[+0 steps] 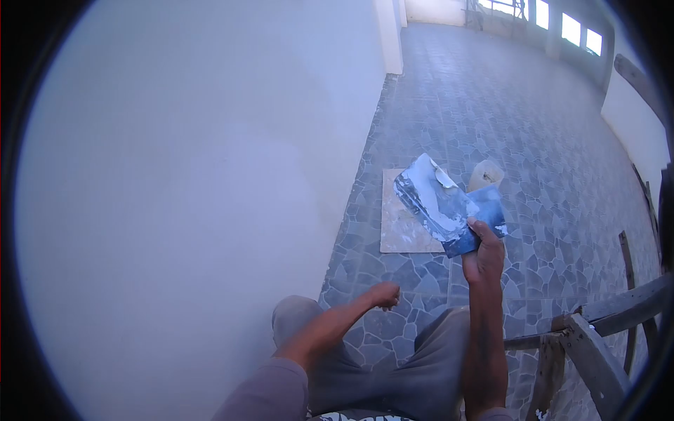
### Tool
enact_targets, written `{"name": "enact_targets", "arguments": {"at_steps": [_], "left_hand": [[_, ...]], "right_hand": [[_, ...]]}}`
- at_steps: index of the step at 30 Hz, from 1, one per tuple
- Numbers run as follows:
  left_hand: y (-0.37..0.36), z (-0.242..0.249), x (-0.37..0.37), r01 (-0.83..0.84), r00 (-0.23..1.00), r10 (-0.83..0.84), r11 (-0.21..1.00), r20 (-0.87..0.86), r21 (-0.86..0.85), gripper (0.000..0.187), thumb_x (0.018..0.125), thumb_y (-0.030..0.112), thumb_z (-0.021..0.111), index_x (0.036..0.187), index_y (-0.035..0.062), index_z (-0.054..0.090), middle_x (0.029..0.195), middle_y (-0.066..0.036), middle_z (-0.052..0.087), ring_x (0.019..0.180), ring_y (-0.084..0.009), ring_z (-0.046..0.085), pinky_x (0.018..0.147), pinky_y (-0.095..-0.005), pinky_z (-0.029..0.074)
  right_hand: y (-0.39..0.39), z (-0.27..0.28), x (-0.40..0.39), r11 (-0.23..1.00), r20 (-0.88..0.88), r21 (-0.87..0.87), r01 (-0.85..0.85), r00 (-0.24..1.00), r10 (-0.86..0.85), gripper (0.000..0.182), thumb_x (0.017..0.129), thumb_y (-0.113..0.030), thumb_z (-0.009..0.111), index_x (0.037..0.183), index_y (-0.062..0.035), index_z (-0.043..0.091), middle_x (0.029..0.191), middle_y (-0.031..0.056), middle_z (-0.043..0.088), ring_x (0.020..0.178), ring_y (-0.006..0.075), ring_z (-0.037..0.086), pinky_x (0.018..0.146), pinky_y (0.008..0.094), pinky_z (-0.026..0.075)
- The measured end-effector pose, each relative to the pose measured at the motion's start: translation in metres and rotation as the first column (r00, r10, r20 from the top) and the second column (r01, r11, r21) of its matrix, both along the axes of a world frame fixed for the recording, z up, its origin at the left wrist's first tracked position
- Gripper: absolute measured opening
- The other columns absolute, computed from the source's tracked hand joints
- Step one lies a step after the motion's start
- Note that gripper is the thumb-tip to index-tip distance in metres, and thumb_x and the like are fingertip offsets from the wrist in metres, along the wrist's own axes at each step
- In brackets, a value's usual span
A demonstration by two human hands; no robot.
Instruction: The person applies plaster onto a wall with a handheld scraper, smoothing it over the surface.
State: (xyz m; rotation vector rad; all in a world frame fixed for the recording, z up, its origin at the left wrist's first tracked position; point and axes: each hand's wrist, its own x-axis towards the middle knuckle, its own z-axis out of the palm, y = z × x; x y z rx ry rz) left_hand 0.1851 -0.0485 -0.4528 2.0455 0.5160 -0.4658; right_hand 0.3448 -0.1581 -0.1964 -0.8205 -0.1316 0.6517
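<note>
I see right hand (483, 258) clamped on two putty blades (446, 203), frame centre-right; left hand (385, 295) fisted, empty, lower centre.

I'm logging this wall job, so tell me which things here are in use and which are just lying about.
In use:
- right hand gripping two blue putty blades smeared with white filler
- white wall
- left hand, closed, empty

Lying about:
- tan board on the tiled floor
- bucket behind the blades
- wooden frame
</note>
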Motion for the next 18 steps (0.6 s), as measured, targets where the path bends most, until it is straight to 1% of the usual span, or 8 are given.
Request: {"name": "enact_targets", "arguments": {"at_steps": [3,5,7,8,10,13,14,18], "left_hand": [[0.033,0.068,-0.001,-0.122,0.973,0.077,0.972,0.218,0.199,0.015,0.081,0.013,0.066,0.081,-0.0006,0.071,0.067,-0.008,0.07,0.056,-0.0176,0.068,0.055,-0.0325,0.054],[0.051,0.108,0.004,-0.282,0.915,0.234,0.954,0.329,0.106,0.016,0.082,0.015,0.067,0.085,-0.0006,0.071,0.066,-0.007,0.069,0.055,-0.0164,0.067,0.055,-0.0319,0.054],[0.05,0.161,0.007,-0.448,0.814,0.451,0.889,0.366,-0.096,0.019,0.084,0.017,0.067,0.087,-0.0016,0.071,0.067,-0.008,0.069,0.056,-0.0152,0.067,0.054,-0.0295,0.053],[0.046,0.176,0.006,-0.472,0.773,0.485,0.871,0.409,-0.14,0.019,0.084,0.017,0.068,0.088,-0.002,0.07,0.068,-0.008,0.069,0.056,-0.0149,0.067,0.054,-0.0288,0.053],[0.043,0.19,0.011,-0.512,0.677,0.552,0.828,0.486,-0.227,0.02,0.085,0.017,0.068,0.088,-0.0029,0.07,0.071,-0.009,0.069,0.057,-0.0144,0.067,0.053,-0.0274,0.052],[0.049,0.178,0.018,-0.454,0.654,0.574,0.819,0.493,-0.35,0.023,0.085,0.017,0.068,0.096,-0.0027,0.068,0.079,-0.009,0.069,0.061,-0.013,0.067,0.056,-0.0258,0.053],[0.051,0.182,0.015,-0.453,0.663,0.581,0.813,0.472,-0.365,0.023,0.083,0.016,0.069,0.095,-0.0033,0.067,0.078,-0.008,0.068,0.062,-0.0135,0.067,0.056,-0.0261,0.053],[0.061,0.186,0.003,-0.497,0.644,0.573,0.817,0.507,-0.292,0.023,0.08,0.017,0.071,0.091,-0.0033,0.066,0.076,-0.01,0.068,0.062,-0.0141,0.067,0.056,-0.0272,0.052]], "right_hand": [[0.0,-0.001,0.005,1.0,-0.004,0.012,-0.007,1.0,0.007,0.04,0.076,0.007,0.067,0.113,0.0104,0.054,0.105,0.0156,0.062,0.097,0.0261,0.063,0.09,0.039,0.05],[0.001,-0.007,0.009,1.0,-0.015,-0.002,-0.009,1.0,0.009,0.038,0.076,0.006,0.067,0.112,0.0094,0.055,0.104,0.0151,0.062,0.097,0.0262,0.063,0.091,0.0391,0.05],[0.004,-0.01,0.012,1.0,-0.019,-0.021,0.001,1.0,-0.001,0.037,0.077,0.004,0.067,0.112,0.0073,0.055,0.105,0.0144,0.062,0.097,0.0264,0.063,0.094,0.0397,0.049],[0.003,-0.008,0.012,1.0,-0.026,0.006,-0.018,1.0,0.018,0.036,0.077,0.005,0.067,0.111,0.0082,0.055,0.105,0.0147,0.062,0.097,0.0264,0.063,0.092,0.0393,0.049],[0.001,-0.012,0.013,0.996,-0.038,0.063,-0.062,0.997,0.065,0.036,0.076,0.007,0.067,0.11,0.0099,0.055,0.105,0.0153,0.062,0.096,0.0263,0.063,0.09,0.0384,0.05],[0.002,-0.013,0.023,0.998,-0.029,-0.002,-0.063,0.998,0.062,0.036,0.076,0.007,0.066,0.11,0.0089,0.055,0.106,0.0151,0.062,0.096,0.0266,0.063,0.091,0.039,0.05],[0.001,-0.009,0.021,0.998,-0.016,-0.013,-0.064,0.998,0.064,0.036,0.076,0.007,0.066,0.11,0.0072,0.056,0.106,0.0148,0.062,0.096,0.0264,0.063,0.092,0.0392,0.05],[0.005,-0.01,0.024,0.992,0.043,-0.042,-0.119,0.992,0.121,0.036,0.076,0.006,0.066,0.111,0.0053,0.056,0.106,0.0136,0.062,0.098,0.026,0.063,0.094,0.0408,0.049]]}}
